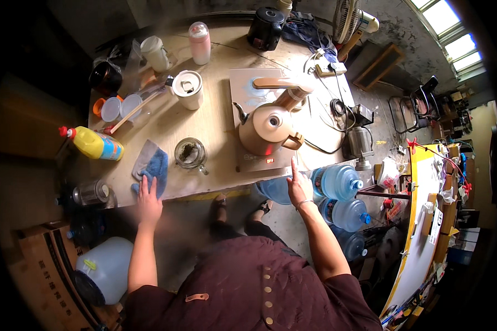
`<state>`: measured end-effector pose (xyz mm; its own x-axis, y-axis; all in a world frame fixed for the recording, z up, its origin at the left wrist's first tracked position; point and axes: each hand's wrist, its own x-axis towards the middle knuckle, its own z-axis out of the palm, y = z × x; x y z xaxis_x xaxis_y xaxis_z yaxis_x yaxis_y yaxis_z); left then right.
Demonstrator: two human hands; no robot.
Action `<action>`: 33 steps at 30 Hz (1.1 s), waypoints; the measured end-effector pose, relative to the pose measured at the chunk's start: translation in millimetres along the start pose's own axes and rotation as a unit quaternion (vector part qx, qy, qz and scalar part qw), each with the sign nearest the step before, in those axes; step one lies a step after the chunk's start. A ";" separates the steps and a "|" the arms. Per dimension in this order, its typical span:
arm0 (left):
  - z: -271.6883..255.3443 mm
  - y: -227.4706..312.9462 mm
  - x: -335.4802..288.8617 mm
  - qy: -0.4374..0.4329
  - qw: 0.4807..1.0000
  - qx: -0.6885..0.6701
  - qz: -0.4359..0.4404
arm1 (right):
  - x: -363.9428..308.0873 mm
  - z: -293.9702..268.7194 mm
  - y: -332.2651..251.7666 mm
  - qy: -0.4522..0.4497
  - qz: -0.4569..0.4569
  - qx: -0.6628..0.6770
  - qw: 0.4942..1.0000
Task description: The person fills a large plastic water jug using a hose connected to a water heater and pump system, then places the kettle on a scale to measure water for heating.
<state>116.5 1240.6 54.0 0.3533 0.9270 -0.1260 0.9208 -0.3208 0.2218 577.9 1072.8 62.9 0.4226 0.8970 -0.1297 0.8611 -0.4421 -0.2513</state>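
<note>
As I look down through the head camera, the wooden table (218, 124) bears a flat heating base (239, 83) with a gold kettle (263, 134) standing on it. To their left, a blue-grey cloth (152, 160) lies under the left hand (148, 203), fingers slightly parted, while the right hand (300, 188) extends its index finger apart beside the base; I can't tell whether it touches.

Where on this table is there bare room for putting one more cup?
One bare patch lies between the glass mug and the kettle base; another, between the white mug and the cloth under the left hand. It is crowded around the yellow bottle and stick at left, and around the power strip at the back right.
</note>
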 end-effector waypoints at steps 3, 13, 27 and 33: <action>-0.3 0.0 -0.5 0.001 1.000 0.007 0.002 | 6.7 0.1 -2.0 -0.018 -0.009 -0.041 0.999; 3.3 -1.5 -1.0 -0.003 1.000 0.009 0.000 | 8.8 1.8 -6.0 -0.049 0.020 -0.049 0.997; 4.1 -1.3 -1.5 -0.012 1.000 0.014 -0.003 | 5.4 -0.8 -21.9 -0.075 -0.003 -0.047 0.996; -1.2 -7.1 -0.2 -0.009 1.000 0.012 0.007 | 5.0 -4.0 -28.6 -0.060 0.009 0.012 0.998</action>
<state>109.7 1242.9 53.5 0.3690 0.9187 -0.1406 0.9193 -0.3385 0.2005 556.6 1090.0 73.3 0.3997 0.8828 -0.2469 0.8459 -0.4590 -0.2717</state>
